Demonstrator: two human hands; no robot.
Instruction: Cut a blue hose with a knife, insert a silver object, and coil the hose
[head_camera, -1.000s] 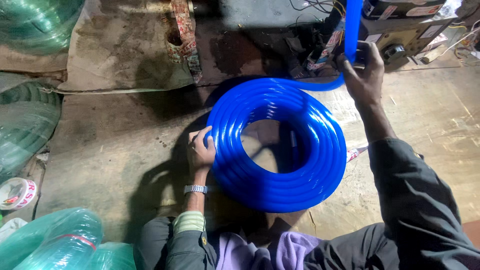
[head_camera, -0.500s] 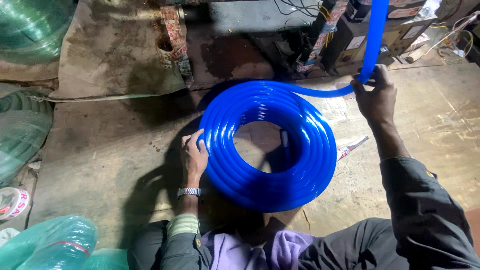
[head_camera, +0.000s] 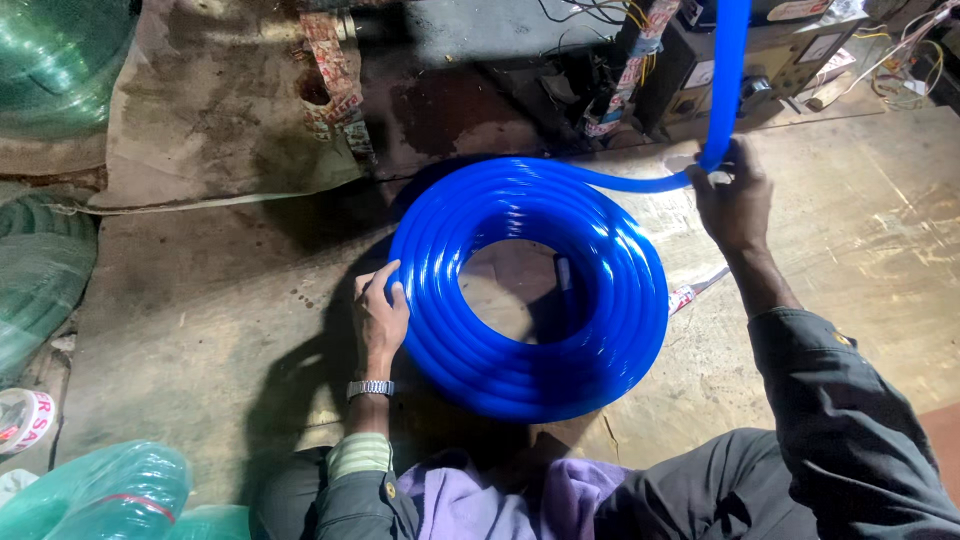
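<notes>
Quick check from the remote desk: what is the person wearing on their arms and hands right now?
Both hands are bare, no gloves. The left hand has a silver metal-link wristwatch at the wrist, and below it a pale striped cuff showing under a dark sleeve. The right hand wears nothing; its forearm is bare up to a dark grey-green long sleeve.

Setting: we judge this a small workshop or hose-packing floor. We note a worn, stained floor (head_camera: 200, 300) covered partly by dirty sacking (head_camera: 210, 90); a grimy machine (head_camera: 760, 60) at the far edge, with loose wiring (head_camera: 620, 15) and taped posts; rolls of green translucent hose (head_camera: 50, 50) stacked at our left; and a coil of blue hose (head_camera: 530, 290) lying before us.
</notes>
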